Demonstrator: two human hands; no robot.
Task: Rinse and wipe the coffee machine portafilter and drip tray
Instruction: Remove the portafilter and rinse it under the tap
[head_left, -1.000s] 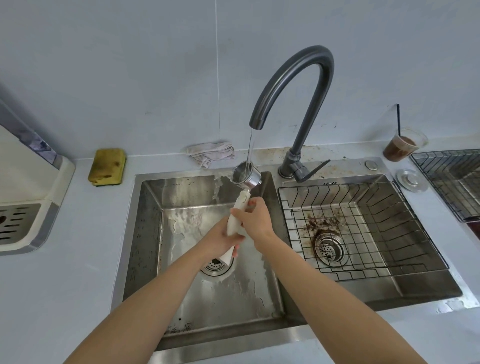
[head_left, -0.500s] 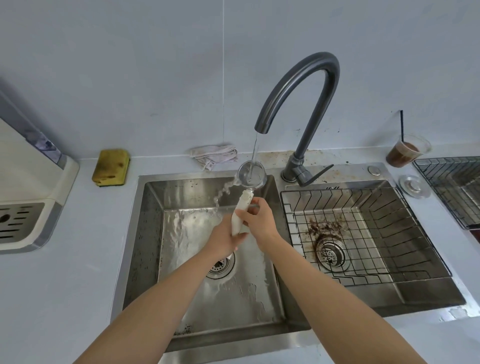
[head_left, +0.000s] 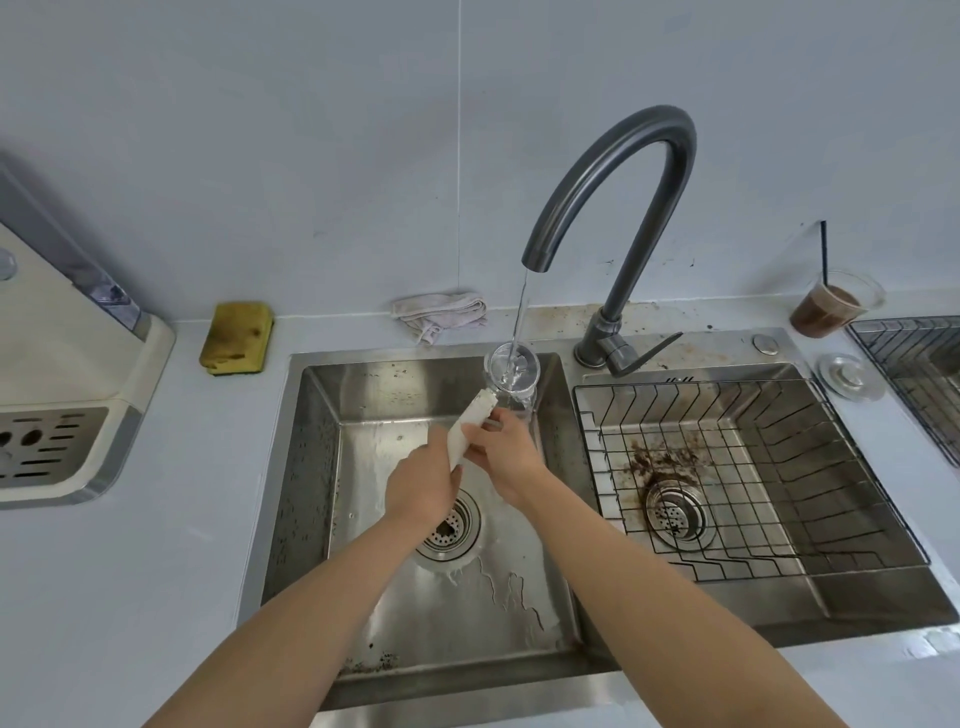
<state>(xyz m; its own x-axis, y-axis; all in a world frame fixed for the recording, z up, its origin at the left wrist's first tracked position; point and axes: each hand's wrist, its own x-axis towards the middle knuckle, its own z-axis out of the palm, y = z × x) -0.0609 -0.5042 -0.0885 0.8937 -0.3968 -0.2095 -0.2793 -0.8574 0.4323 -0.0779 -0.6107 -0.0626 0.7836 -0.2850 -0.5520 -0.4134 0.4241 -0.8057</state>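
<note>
The portafilter (head_left: 511, 371) has a steel basket and a white handle (head_left: 470, 423). It is held over the left sink basin (head_left: 374, 405), basket up, under the running stream from the grey tap (head_left: 613, 192). Water fills the basket. My left hand (head_left: 423, 486) grips the lower part of the white handle. My right hand (head_left: 501, 452) holds the handle higher up, close under the basket. The coffee machine with its grated drip tray (head_left: 47, 447) stands on the counter at the far left.
A yellow sponge (head_left: 238, 338) and a crumpled white cloth (head_left: 441, 312) lie behind the sink. The right basin holds a wire rack (head_left: 753, 467) with coffee grounds near its drain. An iced coffee cup (head_left: 831, 306) and a sink plug (head_left: 849, 375) sit at the right.
The basket has turned from tilted to nearly level under the stream and now brims with water. My hands have stayed on the handle; the view has shifted slightly.
</note>
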